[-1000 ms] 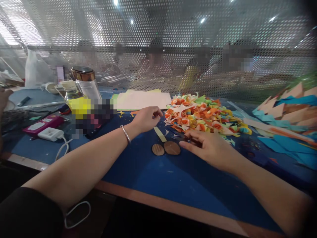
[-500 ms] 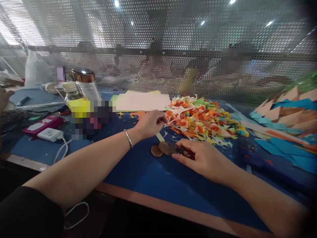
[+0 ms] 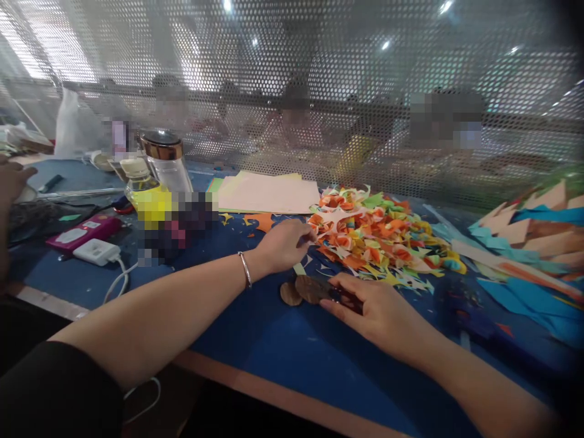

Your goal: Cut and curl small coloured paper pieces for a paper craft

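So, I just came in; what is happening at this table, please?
A person is working with two bare hands over a blue table. The right hand is at the larger brown oval, next to the smaller brown oval; its exact grip is unclear. The left hand is by the left edge of a heap of cut paper, and I cannot tell whether it holds anything. Paper sheets lie beyond it.

"Anything you can't make out?"

"My left hand (image 3: 287, 245) hides some of its own fingers and part of the pale strip (image 3: 298, 268); the dark thing (image 3: 336, 295) in my right hand (image 3: 381, 310) is too shadowed to name."

"And farther off?"

"People (image 3: 296, 102) behind the mesh screen (image 3: 319, 36) are blurred; the right edge cuts off the folded paper (image 3: 547, 242)."
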### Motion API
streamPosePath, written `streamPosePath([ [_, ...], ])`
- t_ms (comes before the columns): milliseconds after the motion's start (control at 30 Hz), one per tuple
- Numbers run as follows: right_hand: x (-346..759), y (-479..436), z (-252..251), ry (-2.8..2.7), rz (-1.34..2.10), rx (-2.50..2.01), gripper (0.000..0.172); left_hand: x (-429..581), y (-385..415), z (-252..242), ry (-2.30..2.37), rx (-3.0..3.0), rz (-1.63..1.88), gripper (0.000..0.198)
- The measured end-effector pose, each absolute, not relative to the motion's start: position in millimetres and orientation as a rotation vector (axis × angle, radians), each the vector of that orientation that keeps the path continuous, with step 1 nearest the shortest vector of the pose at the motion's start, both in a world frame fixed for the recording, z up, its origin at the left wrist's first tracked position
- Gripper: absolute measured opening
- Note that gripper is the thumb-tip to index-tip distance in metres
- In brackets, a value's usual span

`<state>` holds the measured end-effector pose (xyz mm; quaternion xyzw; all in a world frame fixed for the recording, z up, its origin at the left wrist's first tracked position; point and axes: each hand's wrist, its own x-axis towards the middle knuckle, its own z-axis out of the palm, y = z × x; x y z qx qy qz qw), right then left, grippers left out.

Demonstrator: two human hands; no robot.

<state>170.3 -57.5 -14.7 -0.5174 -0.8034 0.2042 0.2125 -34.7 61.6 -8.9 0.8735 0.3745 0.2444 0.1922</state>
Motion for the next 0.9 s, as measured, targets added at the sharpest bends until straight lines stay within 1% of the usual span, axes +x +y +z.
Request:
streamPosePath([
  [67, 170.6, -56.5, -14.6, -2.248, 0.625, -1.449, 0.033, -43.6, 75.5, 2.2, 1.282, 2.488, 0.665, 0.028],
  [133, 171.1, -55.5, -14.2, -2.261, 0.667, -1.476, 0.034, -57.9, 95.1, 13.2, 1.507, 2.453, 0.573, 0.035],
  [267, 171.6, -54.8, -14.4, -2.277, 0.689, -1.515, 0.036, -87.5, 132.9, 20.0, 1.751, 2.351, 0.456, 0.052],
  [367, 171.5, -55.7, -14.6, -2.278, 0.671, -1.515, 0.038, -97.2, 145.7, 13.6, 1.788, 2.309, 0.347, 0.049],
  [533, 171.2, -56.5, -12.5, -2.262, 0.676, -1.53, 0.034, -94.3, 142.4, 8.1, 1.83, 2.278, 0.305, 0.046],
  [733, 178.9, -55.5, -18.8, -2.209, 0.603, -1.503, 0.039, -92.6, 140.2, 10.9, 1.808, 2.265, 0.276, 0.031],
  [900, 183.9, -53.7, -23.4, -2.194, 0.554, -1.526, 0.045, -90.7, 141.6, 7.3, 1.668, 2.244, 0.371, 0.02],
])
